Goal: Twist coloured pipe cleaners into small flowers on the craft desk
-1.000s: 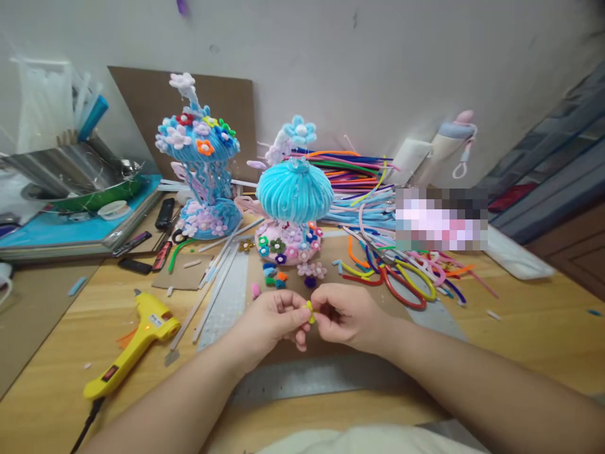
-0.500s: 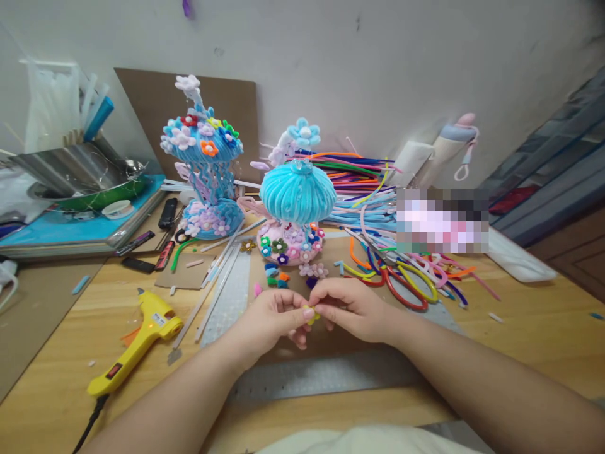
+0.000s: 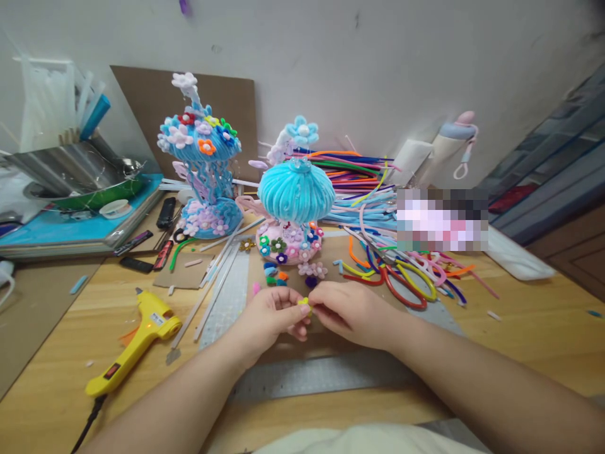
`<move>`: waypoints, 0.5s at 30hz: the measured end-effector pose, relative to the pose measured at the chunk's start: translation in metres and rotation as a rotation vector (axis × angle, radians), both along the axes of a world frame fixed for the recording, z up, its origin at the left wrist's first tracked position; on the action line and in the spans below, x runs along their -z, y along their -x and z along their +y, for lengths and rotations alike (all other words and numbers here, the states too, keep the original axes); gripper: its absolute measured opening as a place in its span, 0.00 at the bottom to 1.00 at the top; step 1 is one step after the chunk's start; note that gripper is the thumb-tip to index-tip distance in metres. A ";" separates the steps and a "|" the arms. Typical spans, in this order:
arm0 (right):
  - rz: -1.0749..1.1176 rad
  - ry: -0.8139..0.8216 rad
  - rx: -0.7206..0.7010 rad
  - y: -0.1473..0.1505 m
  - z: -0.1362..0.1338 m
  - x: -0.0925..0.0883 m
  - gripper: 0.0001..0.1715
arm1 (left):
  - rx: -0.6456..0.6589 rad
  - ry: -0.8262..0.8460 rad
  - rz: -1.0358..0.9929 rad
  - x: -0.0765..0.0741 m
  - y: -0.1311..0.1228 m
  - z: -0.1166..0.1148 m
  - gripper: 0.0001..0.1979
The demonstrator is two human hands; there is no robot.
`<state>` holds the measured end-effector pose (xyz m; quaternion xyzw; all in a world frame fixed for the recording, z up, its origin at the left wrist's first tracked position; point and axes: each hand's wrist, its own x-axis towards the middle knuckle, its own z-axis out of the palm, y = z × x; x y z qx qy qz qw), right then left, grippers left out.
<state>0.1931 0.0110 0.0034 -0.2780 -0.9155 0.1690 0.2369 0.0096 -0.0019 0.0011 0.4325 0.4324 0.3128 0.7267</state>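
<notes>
A small yellow pipe-cleaner flower (image 3: 305, 303) is pinched between the thumb and fingers of my left hand (image 3: 270, 317). My right hand (image 3: 355, 314) meets it from the other side, its fingertips closed at the flower's edge. Just beyond my hands stands a pipe-cleaner jellyfish (image 3: 297, 192) with a turquoise ribbed cap and a pink base dotted with small flowers. Little coloured flower pieces (image 3: 275, 276) and pale pink flowers (image 3: 312, 270) lie before that base. Further left, a taller blue jellyfish (image 3: 201, 145) carries flowers of many colours on its cap.
A yellow glue gun (image 3: 137, 340) lies at the left, its cord running to the front edge. Red-handled scissors (image 3: 404, 290) rest among pipe-cleaner scraps on the right. Pipe-cleaner bundles (image 3: 359, 208) are heaped behind. A steel bowl (image 3: 66, 167) stands back left, and a cutting mat (image 3: 326, 376) lies underneath.
My right hand has turned, its fingers curling further over and shifting slightly left and up. The yellow flower has tilted and moved a little left in my left hand's pinch.
</notes>
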 end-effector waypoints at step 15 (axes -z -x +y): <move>0.486 0.927 0.287 0.016 -0.008 0.010 0.04 | -0.045 -0.515 0.320 0.002 -0.002 -0.007 0.06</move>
